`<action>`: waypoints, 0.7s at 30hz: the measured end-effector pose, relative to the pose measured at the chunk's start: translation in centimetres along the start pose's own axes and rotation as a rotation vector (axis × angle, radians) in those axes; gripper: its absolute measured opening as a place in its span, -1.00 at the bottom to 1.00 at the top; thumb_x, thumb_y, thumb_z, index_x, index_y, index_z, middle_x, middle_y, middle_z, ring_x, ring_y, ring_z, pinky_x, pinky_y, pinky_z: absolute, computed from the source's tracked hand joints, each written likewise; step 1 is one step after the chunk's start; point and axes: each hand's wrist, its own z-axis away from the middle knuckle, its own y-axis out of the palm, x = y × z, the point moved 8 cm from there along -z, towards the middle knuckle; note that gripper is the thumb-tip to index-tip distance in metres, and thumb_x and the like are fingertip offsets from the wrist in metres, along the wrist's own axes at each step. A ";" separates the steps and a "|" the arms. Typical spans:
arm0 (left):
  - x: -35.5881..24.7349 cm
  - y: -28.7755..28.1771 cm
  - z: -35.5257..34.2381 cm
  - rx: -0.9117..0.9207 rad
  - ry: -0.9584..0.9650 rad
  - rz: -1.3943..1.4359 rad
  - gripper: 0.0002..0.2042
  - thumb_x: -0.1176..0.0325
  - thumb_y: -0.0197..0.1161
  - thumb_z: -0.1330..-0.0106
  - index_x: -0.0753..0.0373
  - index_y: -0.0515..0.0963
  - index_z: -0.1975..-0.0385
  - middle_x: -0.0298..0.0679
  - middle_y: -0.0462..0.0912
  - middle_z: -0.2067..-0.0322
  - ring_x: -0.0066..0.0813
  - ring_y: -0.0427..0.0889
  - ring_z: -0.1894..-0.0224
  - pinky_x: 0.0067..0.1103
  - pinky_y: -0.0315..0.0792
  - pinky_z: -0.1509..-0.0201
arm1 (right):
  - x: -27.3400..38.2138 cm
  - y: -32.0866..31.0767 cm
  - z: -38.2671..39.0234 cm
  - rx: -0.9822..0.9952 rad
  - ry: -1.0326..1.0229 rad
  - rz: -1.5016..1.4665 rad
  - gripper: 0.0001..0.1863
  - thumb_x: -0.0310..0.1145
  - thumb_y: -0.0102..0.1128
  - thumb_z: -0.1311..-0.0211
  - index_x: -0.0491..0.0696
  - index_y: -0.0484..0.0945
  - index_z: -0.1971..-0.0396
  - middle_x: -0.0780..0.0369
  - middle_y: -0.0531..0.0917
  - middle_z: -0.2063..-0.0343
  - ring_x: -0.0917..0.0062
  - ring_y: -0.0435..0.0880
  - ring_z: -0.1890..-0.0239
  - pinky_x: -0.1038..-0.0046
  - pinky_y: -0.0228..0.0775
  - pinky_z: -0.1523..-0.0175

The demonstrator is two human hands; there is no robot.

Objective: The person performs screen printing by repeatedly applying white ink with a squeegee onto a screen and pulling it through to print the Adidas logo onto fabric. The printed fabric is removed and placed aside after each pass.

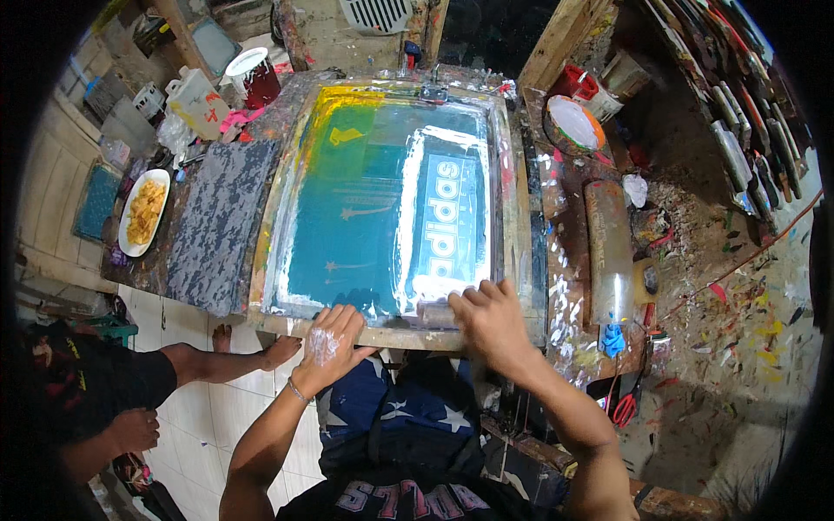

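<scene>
A wooden screen-printing frame (398,337) lies in front of me, its mesh (347,234) teal with a yellow-green patch at the far left. White ink (407,208) borders a light lettered panel on the right side of the mesh and pools at its near end. My right hand (493,321) is closed on a squeegee (436,314) at the near right of the mesh; the hand hides part of the tool. At the frame's near edge, my left hand (326,346) grips the wood, fingers on top and thumb in front. White ink is smeared across its back.
Left of the frame are a grey patterned cloth (213,221) and a white dish of food (146,213). Ink tubs (252,76) stand farther back. On the right lie a long cylinder (610,252) and red-handled scissors (624,410). Another person's leg (217,365) is at the left.
</scene>
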 end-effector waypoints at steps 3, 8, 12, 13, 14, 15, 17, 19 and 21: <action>0.1 0.1 0.0 0.024 0.003 -0.006 -0.52 0.23 0.59 0.08 0.30 0.46 0.27 -0.11 0.47 0.29 -0.08 0.50 0.18 -0.30 0.36 0.08 | 0.5 1.4 0.8 -0.020 -0.011 0.036 -0.74 -0.41 0.20 -0.11 0.03 0.56 0.16 0.24 0.64 0.35 0.31 0.55 0.20 0.20 0.25 0.11; 0.4 0.6 0.1 0.107 -0.018 0.017 -0.50 0.26 0.60 0.11 0.30 0.46 0.24 -0.10 0.47 0.27 -0.07 0.49 0.15 -0.28 0.36 0.06 | -6.7 3.4 -6.8 -0.342 -0.014 0.156 -0.79 -0.44 0.15 -0.16 0.04 0.55 0.17 0.25 0.63 0.33 0.30 0.55 0.15 0.16 0.29 0.04; 0.3 0.3 0.1 0.056 0.002 0.019 -0.52 0.26 0.63 0.17 0.26 0.49 0.29 -0.10 0.49 0.30 -0.03 0.51 0.18 -0.26 0.36 0.08 | -12.6 3.6 -15.2 -0.328 -0.007 0.205 -0.77 -0.42 0.21 -0.15 0.02 0.58 0.16 0.20 0.70 0.35 0.24 0.64 0.13 0.11 0.30 -0.03; 0.3 0.4 0.1 0.061 0.001 0.026 -0.51 0.25 0.64 0.17 0.26 0.49 0.31 -0.09 0.49 0.30 -0.03 0.51 0.19 -0.26 0.37 0.09 | -13.5 3.2 -16.8 -0.277 0.006 0.222 -0.77 -0.40 0.23 -0.14 0.01 0.59 0.16 0.18 0.72 0.35 0.23 0.66 0.13 0.09 0.30 -0.04; 0.3 0.4 0.1 0.062 0.003 0.021 -0.52 0.25 0.64 0.17 0.26 0.49 0.32 -0.09 0.49 0.30 -0.03 0.51 0.19 -0.25 0.37 0.08 | -14.5 2.9 -18.2 -0.197 0.030 0.164 -0.76 -0.38 0.26 -0.14 0.02 0.60 0.16 0.17 0.73 0.36 0.21 0.69 0.14 0.08 0.30 -0.05; 0.4 0.5 0.1 0.061 0.002 0.018 -0.52 0.24 0.64 0.17 0.26 0.49 0.32 -0.09 0.49 0.30 -0.03 0.51 0.19 -0.25 0.37 0.08 | -15.8 2.5 -19.3 -0.096 0.058 0.110 -0.75 -0.35 0.29 -0.13 0.02 0.61 0.15 0.15 0.74 0.37 0.20 0.71 0.14 0.08 0.29 -0.06; 0.6 0.8 0.1 0.099 -0.014 0.007 -0.52 0.22 0.64 0.17 0.25 0.49 0.34 -0.11 0.48 0.31 -0.06 0.51 0.20 -0.25 0.37 0.07 | -17.2 1.2 -21.2 -0.051 0.075 0.063 -0.69 -0.26 0.37 -0.12 0.05 0.65 0.11 0.10 0.77 0.37 0.18 0.75 0.16 0.08 0.29 -0.08; 0.6 0.7 0.1 0.069 0.001 0.011 -0.52 0.23 0.65 0.18 0.25 0.49 0.34 -0.12 0.48 0.32 -0.08 0.50 0.20 -0.26 0.37 0.08 | -18.0 0.4 -22.9 -0.075 0.083 0.093 -0.64 -0.20 0.35 -0.14 0.06 0.65 0.05 0.07 0.77 0.35 0.18 0.75 0.15 0.09 0.30 -0.08; 0.6 0.7 0.1 0.072 0.008 0.019 -0.51 0.25 0.65 0.19 0.26 0.49 0.34 -0.12 0.48 0.33 -0.09 0.50 0.21 -0.27 0.37 0.09 | -18.8 1.0 -24.5 -0.047 0.122 0.120 -0.64 -0.18 0.32 -0.16 0.05 0.65 0.05 0.07 0.76 0.35 0.17 0.75 0.16 0.09 0.30 -0.08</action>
